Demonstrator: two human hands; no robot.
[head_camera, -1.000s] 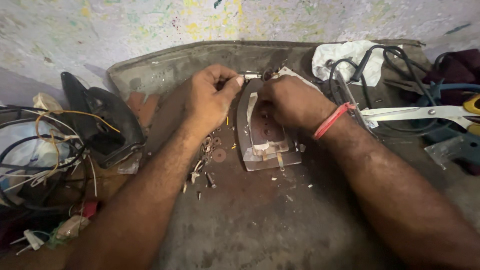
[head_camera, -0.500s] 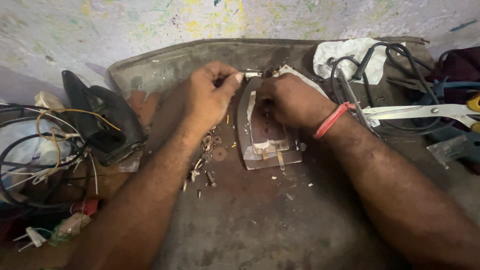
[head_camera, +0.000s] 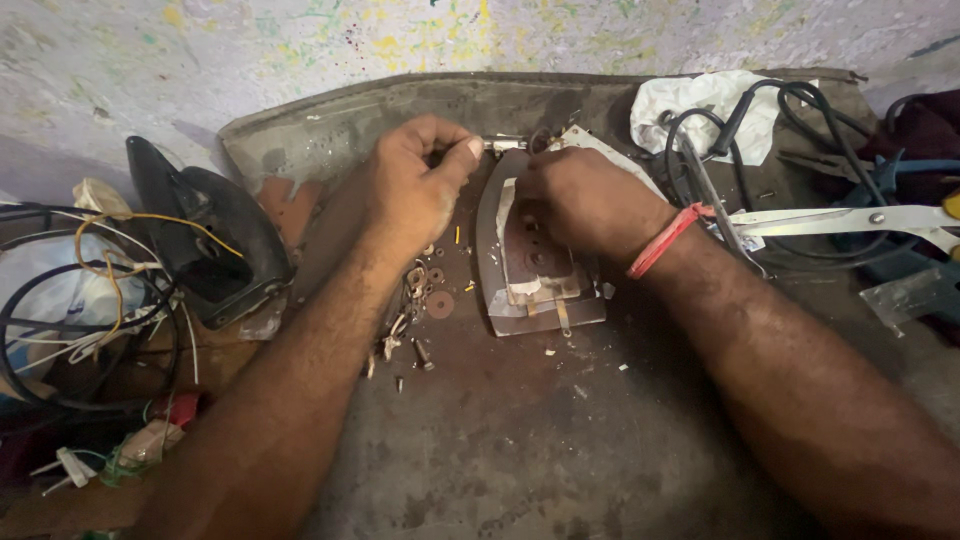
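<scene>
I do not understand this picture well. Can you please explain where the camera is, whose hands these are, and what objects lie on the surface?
The camera sits on the person's head and looks down, so both arms belong to that person. The left hand pinches a small metal part at the tip of an opened clothes iron base, which lies flat on a dark worn mat. The right hand, with a red wrist band, rests on top of the base. Small screws and washers lie loose beside it. The iron's black cover stands at the left, near tangled wires. Scissors, a black cord and a white cloth lie at the right.
</scene>
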